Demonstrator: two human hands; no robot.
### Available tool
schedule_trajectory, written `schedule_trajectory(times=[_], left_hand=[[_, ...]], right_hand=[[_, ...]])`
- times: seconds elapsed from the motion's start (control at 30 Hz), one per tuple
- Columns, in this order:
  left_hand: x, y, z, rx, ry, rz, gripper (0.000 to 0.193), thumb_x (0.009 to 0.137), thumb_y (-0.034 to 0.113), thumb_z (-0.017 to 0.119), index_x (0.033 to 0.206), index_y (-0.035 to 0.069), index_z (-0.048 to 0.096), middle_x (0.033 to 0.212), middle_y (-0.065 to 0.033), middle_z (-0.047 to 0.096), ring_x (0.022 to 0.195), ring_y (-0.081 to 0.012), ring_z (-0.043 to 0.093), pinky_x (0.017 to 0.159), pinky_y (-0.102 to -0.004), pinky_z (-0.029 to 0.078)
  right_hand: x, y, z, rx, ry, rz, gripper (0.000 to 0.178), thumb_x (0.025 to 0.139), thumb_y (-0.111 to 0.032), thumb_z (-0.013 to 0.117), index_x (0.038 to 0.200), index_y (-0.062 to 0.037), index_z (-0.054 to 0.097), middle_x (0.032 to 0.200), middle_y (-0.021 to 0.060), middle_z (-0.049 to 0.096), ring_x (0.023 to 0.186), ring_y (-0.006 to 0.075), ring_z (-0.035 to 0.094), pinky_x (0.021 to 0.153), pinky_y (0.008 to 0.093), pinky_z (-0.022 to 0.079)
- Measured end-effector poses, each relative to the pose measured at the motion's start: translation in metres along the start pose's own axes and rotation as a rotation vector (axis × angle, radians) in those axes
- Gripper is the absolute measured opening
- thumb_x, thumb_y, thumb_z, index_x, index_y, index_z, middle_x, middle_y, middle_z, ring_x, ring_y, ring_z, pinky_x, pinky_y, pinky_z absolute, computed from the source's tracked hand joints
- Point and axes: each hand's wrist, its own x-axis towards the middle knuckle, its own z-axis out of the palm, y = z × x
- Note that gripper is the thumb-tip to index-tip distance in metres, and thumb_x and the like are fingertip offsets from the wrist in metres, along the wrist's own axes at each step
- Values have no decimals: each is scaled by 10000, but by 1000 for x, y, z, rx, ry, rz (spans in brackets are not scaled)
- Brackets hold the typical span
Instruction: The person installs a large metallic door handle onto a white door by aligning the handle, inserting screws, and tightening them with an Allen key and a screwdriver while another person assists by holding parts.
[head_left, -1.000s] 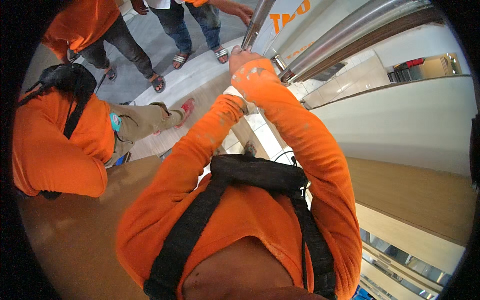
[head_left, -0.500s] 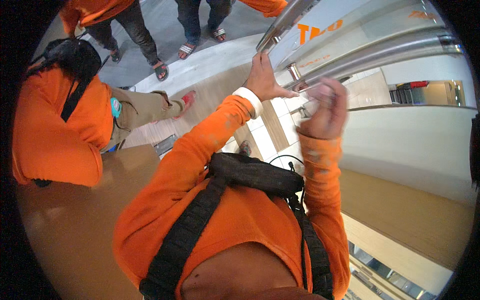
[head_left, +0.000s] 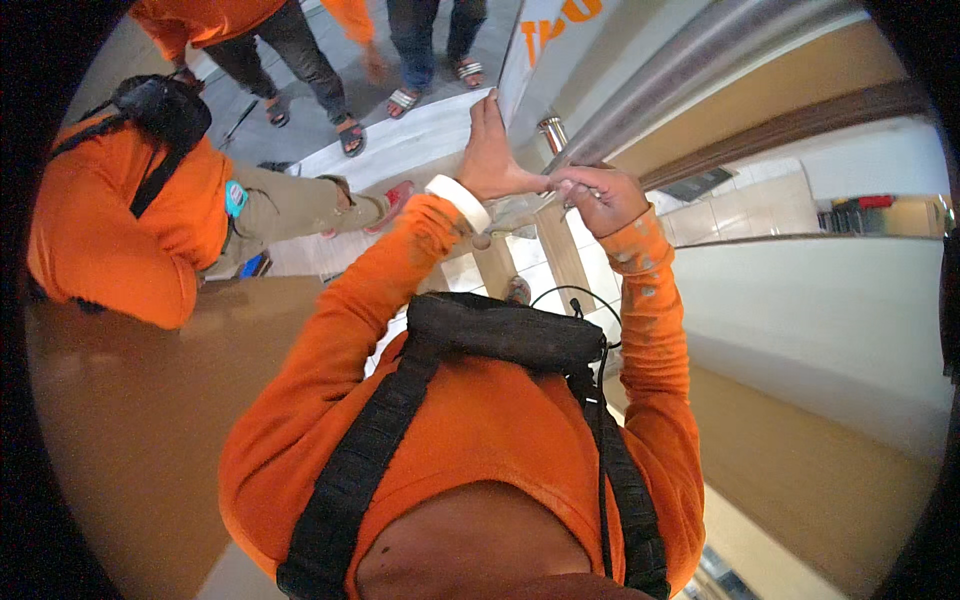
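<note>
My left hand (head_left: 492, 165) is raised at the near edge of a glass door (head_left: 560, 75) with orange lettering. Its fingers are stretched out and its thumb points right. Just beside that thumb tip is my right hand (head_left: 605, 198), fingers curled in and thumb and forefinger pressed together. Whatever may be in this pinch is hidden. A long shiny tubular door handle (head_left: 665, 85) runs up and away above my right hand, and a short metal mount (head_left: 552, 132) joins the glass between my hands.
On the left a person in an orange top (head_left: 130, 230) stands close by, wearing a black pouch (head_left: 160, 110). Farther off are the legs of other people in sandals (head_left: 403, 101). A brown surface (head_left: 180, 390) lies at lower left; a white panel (head_left: 810, 320) stands at right.
My right hand, blurred and higher before, has come down and left to my left thumb. The glass door and its handle show at a different angle. My left hand has shifted slightly left.
</note>
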Motion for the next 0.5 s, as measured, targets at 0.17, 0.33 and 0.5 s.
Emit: schedule_trajectory(times=[0.17, 0.33, 0.5], left_hand=[[4, 23, -31, -142, -121, 67, 1236, 491, 487, 835, 1400, -23, 171, 1362, -247, 281, 1300, -381, 238, 1087, -400, 188], [4, 47, -43, -483, -197, -279, 1128, 557, 302, 795, 1436, 16, 149, 1452, -125, 256, 1344, -262, 239, 1105, -365, 145], [33, 99, -54, -498, 57, -126, 1257, 481, 469, 853, 1418, 20, 145, 1404, -124, 296, 1294, -262, 312, 1062, -389, 249]], right_hand=[[5, 7, -11, 36, -23, -208, 147, 835, -172, 564, 920, -85, 645, 723, 178, 610, 698, 337, 620, 599, 382, 480], [12, 29, -2, 126, 131, -460, 155, 809, -169, 555, 913, -149, 668, 683, 161, 620, 632, 335, 625, 580, 433, 498], [11, 35, -1, 105, 102, -475, 137, 781, -136, 581, 898, -120, 651, 686, 130, 637, 641, 315, 625, 604, 399, 484]])
